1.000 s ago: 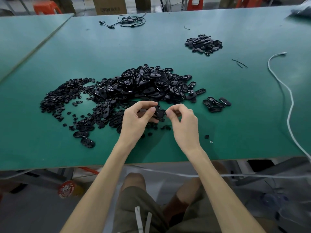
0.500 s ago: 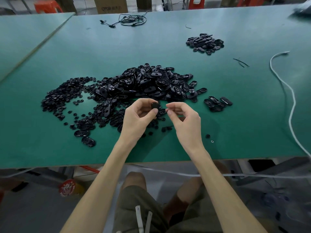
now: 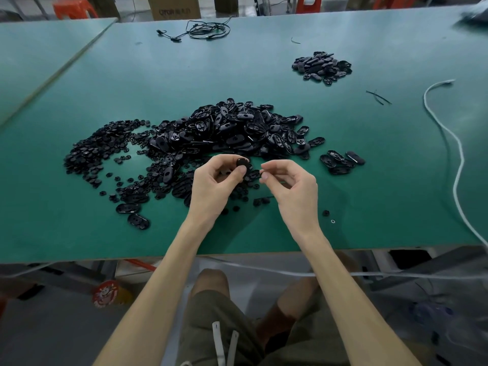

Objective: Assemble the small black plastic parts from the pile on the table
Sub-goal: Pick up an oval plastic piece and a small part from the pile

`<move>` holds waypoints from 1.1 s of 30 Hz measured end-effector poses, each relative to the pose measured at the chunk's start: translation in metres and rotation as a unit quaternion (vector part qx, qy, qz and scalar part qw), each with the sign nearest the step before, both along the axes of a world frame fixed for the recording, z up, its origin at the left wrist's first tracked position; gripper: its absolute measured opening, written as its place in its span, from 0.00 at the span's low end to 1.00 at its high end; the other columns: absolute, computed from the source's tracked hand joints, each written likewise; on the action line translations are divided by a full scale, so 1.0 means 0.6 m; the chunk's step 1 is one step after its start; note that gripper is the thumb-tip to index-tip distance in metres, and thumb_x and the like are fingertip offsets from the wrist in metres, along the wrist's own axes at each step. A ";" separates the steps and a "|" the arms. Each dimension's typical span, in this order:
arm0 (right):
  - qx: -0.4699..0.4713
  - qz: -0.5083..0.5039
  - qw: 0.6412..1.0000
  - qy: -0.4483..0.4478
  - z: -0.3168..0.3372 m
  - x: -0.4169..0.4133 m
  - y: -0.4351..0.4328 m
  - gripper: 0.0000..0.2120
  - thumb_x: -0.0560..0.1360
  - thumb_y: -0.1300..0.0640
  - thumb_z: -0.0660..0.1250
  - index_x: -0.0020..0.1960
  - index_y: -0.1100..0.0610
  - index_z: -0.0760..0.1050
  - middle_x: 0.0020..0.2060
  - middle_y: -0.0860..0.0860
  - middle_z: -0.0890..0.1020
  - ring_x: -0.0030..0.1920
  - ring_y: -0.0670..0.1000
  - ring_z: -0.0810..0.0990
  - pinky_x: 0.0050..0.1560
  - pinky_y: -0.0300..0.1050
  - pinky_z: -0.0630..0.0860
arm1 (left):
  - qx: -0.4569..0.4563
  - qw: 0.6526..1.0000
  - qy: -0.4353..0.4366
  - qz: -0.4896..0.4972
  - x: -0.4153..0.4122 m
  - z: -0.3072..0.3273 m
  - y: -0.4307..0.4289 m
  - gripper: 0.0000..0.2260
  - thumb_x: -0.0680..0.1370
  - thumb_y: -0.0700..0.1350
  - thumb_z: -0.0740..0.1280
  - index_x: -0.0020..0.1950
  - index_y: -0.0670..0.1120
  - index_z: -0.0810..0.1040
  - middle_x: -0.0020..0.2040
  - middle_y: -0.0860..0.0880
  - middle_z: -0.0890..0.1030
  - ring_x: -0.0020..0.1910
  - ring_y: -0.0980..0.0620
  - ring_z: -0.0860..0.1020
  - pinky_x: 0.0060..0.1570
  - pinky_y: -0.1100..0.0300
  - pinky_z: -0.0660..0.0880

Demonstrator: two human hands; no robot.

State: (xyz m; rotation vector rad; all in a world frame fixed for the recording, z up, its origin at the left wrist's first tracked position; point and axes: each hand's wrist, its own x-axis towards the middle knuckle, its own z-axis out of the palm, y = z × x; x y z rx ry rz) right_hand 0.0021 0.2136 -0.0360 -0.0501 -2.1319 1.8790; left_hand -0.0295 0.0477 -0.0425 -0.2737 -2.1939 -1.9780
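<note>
Just short of the pile (image 3: 232, 133), the left hand (image 3: 211, 186) holds a part (image 3: 242, 162); beside that grip, the right hand (image 3: 293, 188) pinches narrowly, contents unclear. Squaring pieces before pressing seems wise.

We sit at a broad green worktop (image 3: 264, 75), with a second green table (image 3: 39, 48) set just beside it on the left. Beyond its far edge stand a cardboard box (image 3: 174, 7) and orange stools (image 3: 74, 7). Below us is a grey floor (image 3: 52, 326).
</note>
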 end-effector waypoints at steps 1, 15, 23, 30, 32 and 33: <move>0.000 0.000 1.000 0.000 0.000 -0.001 0.000 0.08 0.77 0.65 0.74 0.50 0.52 0.84 0.43 0.45 0.87 0.47 0.48 0.86 0.56 0.54 0.83 | 0.010 1.000 -0.003 0.003 -0.001 0.000 0.000 0.06 0.80 0.39 0.73 0.56 0.45 0.84 0.48 0.49 0.86 0.47 0.52 0.85 0.49 0.56 0.82; -0.033 0.007 0.999 -0.003 -0.003 -0.003 0.003 0.10 0.76 0.66 0.75 0.48 0.51 0.85 0.46 0.52 0.87 0.48 0.51 0.87 0.57 0.51 0.83 | -0.057 0.998 -0.001 -0.026 0.001 0.000 0.001 0.13 0.80 0.36 0.73 0.62 0.49 0.85 0.52 0.50 0.86 0.44 0.55 0.80 0.48 0.63 0.78; -0.019 -0.001 1.000 0.024 -0.003 -0.005 0.003 0.10 0.75 0.65 0.76 0.52 0.52 0.83 0.43 0.46 0.87 0.47 0.48 0.86 0.54 0.43 0.82 | -0.073 0.996 -0.012 -0.043 0.002 0.000 0.004 0.11 0.78 0.37 0.75 0.57 0.49 0.86 0.44 0.57 0.86 0.42 0.59 0.81 0.43 0.65 0.77; 0.009 -0.016 1.000 0.016 -0.004 -0.005 0.001 0.09 0.75 0.63 0.76 0.48 0.50 0.82 0.43 0.42 0.86 0.46 0.46 0.85 0.54 0.48 0.83 | -0.058 0.996 -0.025 -0.067 0.005 0.005 0.005 0.10 0.77 0.40 0.76 0.55 0.53 0.86 0.44 0.54 0.88 0.42 0.56 0.84 0.37 0.66 0.76; 0.010 -0.018 1.000 0.018 -0.004 -0.005 0.000 0.09 0.75 0.63 0.76 0.48 0.49 0.82 0.43 0.41 0.86 0.46 0.45 0.85 0.54 0.48 0.82 | -0.051 0.996 -0.028 -0.065 0.005 0.006 0.005 0.09 0.77 0.41 0.76 0.54 0.55 0.86 0.43 0.54 0.88 0.42 0.55 0.84 0.36 0.65 0.76; 0.010 -0.020 1.000 0.018 -0.004 -0.005 0.001 0.09 0.76 0.63 0.76 0.48 0.50 0.82 0.43 0.41 0.86 0.46 0.45 0.85 0.54 0.47 0.82 | -0.048 0.996 -0.029 -0.065 0.005 0.006 0.005 0.09 0.77 0.42 0.76 0.54 0.54 0.86 0.43 0.54 0.88 0.42 0.55 0.84 0.36 0.65 0.76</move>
